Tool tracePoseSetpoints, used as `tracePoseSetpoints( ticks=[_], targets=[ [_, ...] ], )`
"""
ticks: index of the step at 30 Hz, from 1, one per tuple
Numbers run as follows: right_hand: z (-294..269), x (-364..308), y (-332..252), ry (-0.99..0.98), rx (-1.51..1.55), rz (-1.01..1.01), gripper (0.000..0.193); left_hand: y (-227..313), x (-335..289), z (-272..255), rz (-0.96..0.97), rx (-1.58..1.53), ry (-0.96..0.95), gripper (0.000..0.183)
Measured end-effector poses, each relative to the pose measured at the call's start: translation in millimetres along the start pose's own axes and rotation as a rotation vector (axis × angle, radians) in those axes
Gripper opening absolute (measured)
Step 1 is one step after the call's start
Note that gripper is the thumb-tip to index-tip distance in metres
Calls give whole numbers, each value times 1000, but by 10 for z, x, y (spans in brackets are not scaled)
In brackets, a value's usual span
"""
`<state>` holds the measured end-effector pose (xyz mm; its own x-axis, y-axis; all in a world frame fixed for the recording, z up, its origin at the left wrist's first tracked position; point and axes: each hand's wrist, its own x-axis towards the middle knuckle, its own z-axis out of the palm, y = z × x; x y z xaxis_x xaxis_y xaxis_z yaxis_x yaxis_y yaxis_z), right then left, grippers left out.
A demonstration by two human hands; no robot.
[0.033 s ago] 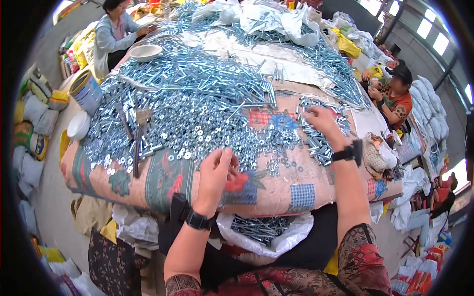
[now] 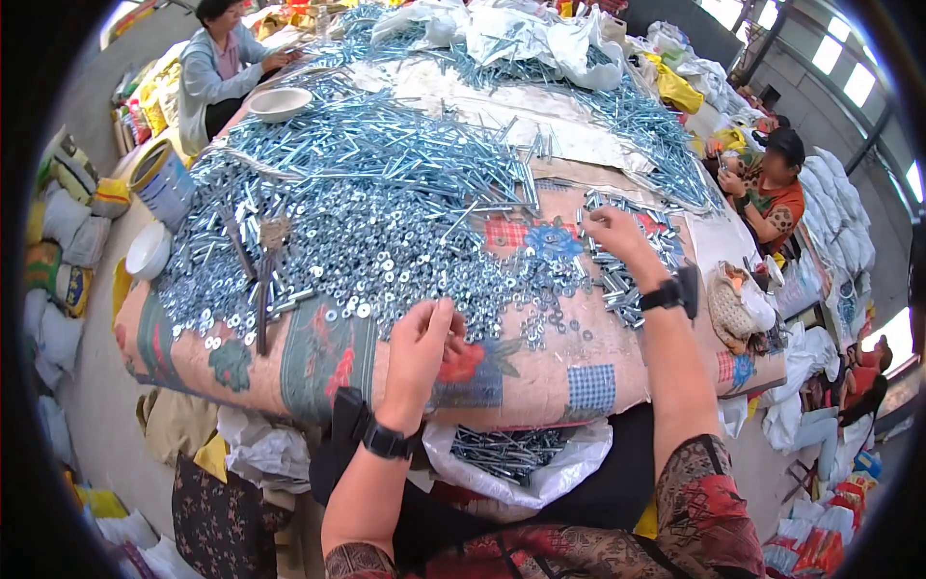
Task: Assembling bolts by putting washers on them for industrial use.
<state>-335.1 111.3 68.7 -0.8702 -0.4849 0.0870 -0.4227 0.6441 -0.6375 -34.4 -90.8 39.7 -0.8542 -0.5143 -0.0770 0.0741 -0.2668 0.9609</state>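
Observation:
A big heap of shiny washers and nuts (image 2: 405, 261) covers the patchwork cloth on the table (image 2: 540, 386). My left hand (image 2: 424, 347) rests at the heap's near edge with its fingers drawn together; what they pinch is hidden. My right hand (image 2: 617, 236), a black watch on its wrist, reaches forward with bent fingers into a pile of short bolts (image 2: 627, 270) on the right. Long bolts (image 2: 386, 135) lie piled further back. A white bag holding bolts (image 2: 511, 458) hangs below the table's front edge, against my lap.
Dark pliers (image 2: 262, 280) lie on the washers at the left. A white bowl (image 2: 280, 103) sits at the far left. One person sits at the far left (image 2: 217, 72), another at the right (image 2: 772, 193). Sacks, a tin drum (image 2: 159, 183) and bags surround the table.

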Motion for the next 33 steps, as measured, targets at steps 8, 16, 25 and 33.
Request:
tracePoseSetpoints(
  ticks=[8,16,25,33],
  targets=[
    [995,1298,313,155,-197,34,54,36,-19,-107,-169,-68,-64,28],
    [1478,1811,-461,-129,-303,171,73,-1,50,-182,-270,-117,-48,26],
    [1394,2155,-509,-265,-560,280,64,-32,45,-123,-306,-195,-124,25],
    [1515,2192,-593,-251,-596,354,65,-111,24,-127,-341,-162,-162,24]
  ],
)
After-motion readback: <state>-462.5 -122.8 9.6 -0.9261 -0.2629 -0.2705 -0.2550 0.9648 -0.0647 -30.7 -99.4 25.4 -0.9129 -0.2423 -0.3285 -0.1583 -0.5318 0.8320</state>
